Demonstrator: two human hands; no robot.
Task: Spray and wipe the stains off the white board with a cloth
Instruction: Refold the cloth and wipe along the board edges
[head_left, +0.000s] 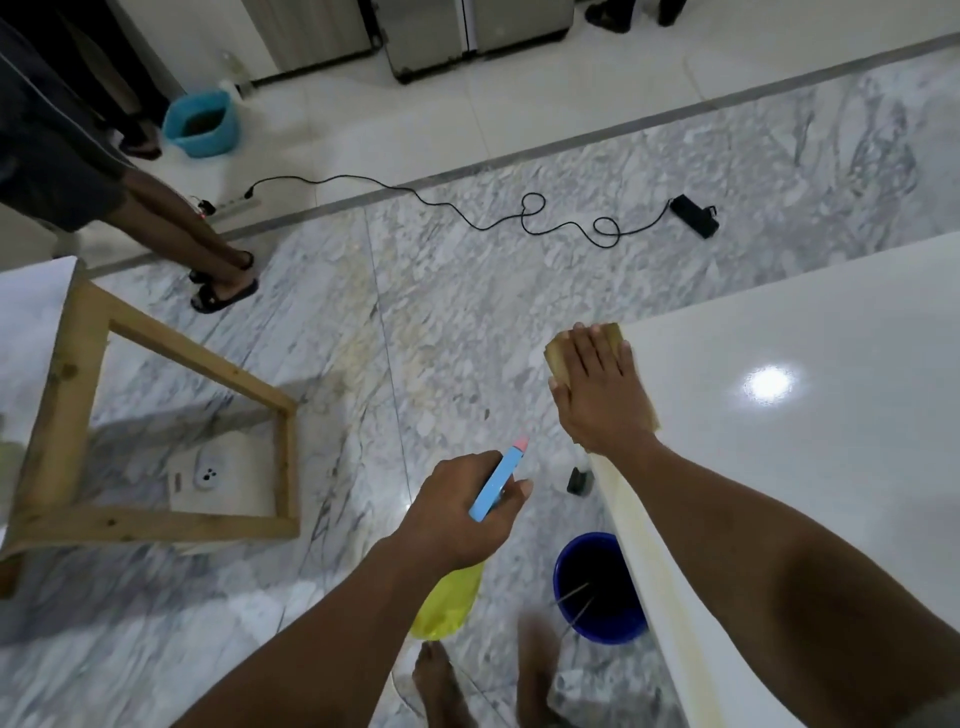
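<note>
Pressing flat on the cloth (563, 349), the right hand (602, 400) sits at the far left corner of the white board (805, 467). Its fingers (589, 345) are straight and spread, palm down, none curled round the cloth. The cloth lies partly over the board's edge.

Head view is the only one. Left hand (452, 519) is off the board, over the floor, w/ fingers wrapped round the neck of the spray bottle (496, 488). The bottle's yellow body hangs below the wrist. Can't tell if a finger is on the trigger.

Key relation: the board lies right of the bottle and beyond it. The bottle head's long axis runs toward that corner, nozzle (521, 442) aimed approx just short of the right hand. The right hand is nearer the board, resting on it.

Prob. the wiping step. A yellowish tinge (636, 535) shows along the board's left edge, so I'd judge work remains. Blue bucket (597, 587) stands on the floor beside that edge.
</note>
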